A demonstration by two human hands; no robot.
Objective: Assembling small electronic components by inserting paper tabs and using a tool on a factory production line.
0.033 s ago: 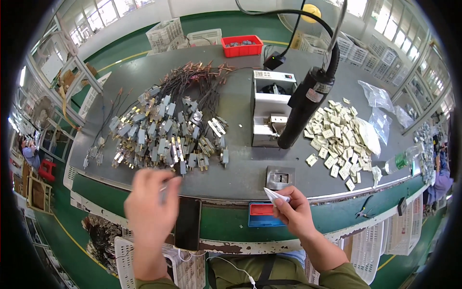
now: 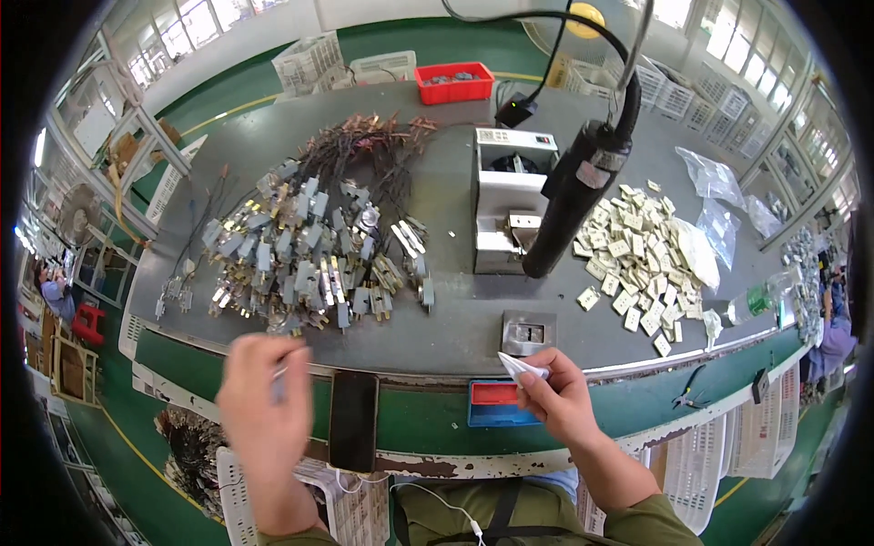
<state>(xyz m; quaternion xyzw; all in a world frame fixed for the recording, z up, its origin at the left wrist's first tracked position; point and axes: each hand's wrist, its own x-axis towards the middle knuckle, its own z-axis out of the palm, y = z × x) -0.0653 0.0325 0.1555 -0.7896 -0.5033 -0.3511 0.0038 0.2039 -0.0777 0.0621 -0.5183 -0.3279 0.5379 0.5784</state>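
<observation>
Now | our left hand, blurred, half-curled, grips a small grey piece | our right hand, nearly closed, pinches a white pointed cone

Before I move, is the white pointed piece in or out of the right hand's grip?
In the grip: the right hand pinches the white pointed piece between thumb and fingers, its tip exposed.

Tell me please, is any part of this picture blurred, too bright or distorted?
Head view: left hand smeared by blur, right hand fairly sharp; head view: windows at upper right washed out; head view: workbench front edge bowed, picture corners black.
</observation>
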